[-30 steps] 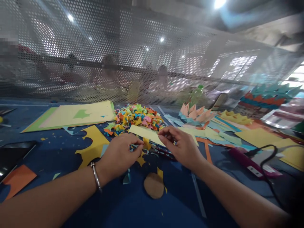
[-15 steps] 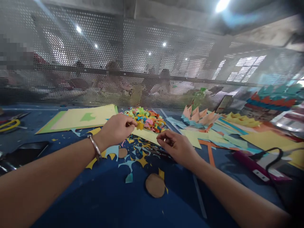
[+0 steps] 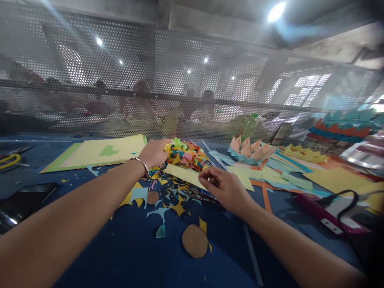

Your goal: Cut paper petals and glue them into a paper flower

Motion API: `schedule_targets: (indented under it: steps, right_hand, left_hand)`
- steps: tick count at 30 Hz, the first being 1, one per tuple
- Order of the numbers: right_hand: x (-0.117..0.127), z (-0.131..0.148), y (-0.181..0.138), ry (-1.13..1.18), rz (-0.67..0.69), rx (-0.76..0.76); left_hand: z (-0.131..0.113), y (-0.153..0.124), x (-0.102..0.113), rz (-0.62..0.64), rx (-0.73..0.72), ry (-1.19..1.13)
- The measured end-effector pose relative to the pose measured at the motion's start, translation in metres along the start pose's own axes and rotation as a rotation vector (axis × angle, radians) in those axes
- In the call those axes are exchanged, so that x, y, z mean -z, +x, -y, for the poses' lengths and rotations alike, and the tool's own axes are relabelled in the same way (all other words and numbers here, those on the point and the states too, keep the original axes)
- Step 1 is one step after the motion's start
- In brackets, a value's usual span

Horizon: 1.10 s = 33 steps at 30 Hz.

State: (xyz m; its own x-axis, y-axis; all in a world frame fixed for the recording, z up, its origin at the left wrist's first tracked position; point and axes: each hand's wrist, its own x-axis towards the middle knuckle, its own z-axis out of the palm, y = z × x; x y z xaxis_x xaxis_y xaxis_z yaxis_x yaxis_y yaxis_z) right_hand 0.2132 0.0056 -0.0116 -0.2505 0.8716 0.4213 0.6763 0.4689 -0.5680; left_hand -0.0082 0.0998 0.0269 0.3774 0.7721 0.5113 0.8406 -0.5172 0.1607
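My left hand [image 3: 154,153] reaches forward to the left edge of a heap of small folded coloured paper pieces [image 3: 186,153]. Its fingers are curled into the heap, and what they hold is hidden. It wears a metal bangle at the wrist. My right hand [image 3: 223,187] hovers over the blue table, its thumb and fingers pinching the near end of a pale yellow paper strip [image 3: 183,173]. Yellow and light blue paper offcuts [image 3: 168,199] lie scattered between my two hands.
A brown disc [image 3: 194,241] lies near me. Yellow and green sheets [image 3: 99,151] lie at the back left, yellow scissors [image 3: 10,160] far left, a dark phone [image 3: 22,199] at left. Cut paper shapes [image 3: 255,154] and a pink glue gun [image 3: 325,216] lie right. A perforated screen [image 3: 192,88] closes the back.
My left hand has gone from beside the right hand forward and up to the coloured heap. The right hand has stayed on the yellow strip.
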Motion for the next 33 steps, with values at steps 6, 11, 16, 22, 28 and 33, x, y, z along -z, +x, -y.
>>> schedule_targets:
  steps: [6,11,16,22,28,33]
  right_hand:
    - [0.005,-0.001,0.001,0.038,-0.080,-0.008]
    - [0.006,-0.001,0.001,0.036,-0.110,-0.013]
    - [0.006,-0.002,0.002,0.055,-0.138,-0.027]
    - [0.009,-0.006,0.005,0.086,-0.205,-0.054]
    - [0.008,-0.006,0.006,0.134,-0.070,-0.059]
    - [0.001,-0.002,0.004,0.217,0.114,-0.039]
  left_hand:
    - [-0.028,-0.033,-0.005,0.072,-0.269,0.014]
    - [-0.034,-0.040,-0.009,0.056,-0.358,0.105]
    - [-0.027,-0.035,-0.001,-0.036,-0.365,0.173]
    - [-0.015,-0.044,0.015,-0.308,-0.377,0.074]
    - [-0.016,-0.052,0.017,-0.471,-0.322,-0.116]
    - [-0.030,-0.055,0.017,-0.523,-0.257,-0.263]
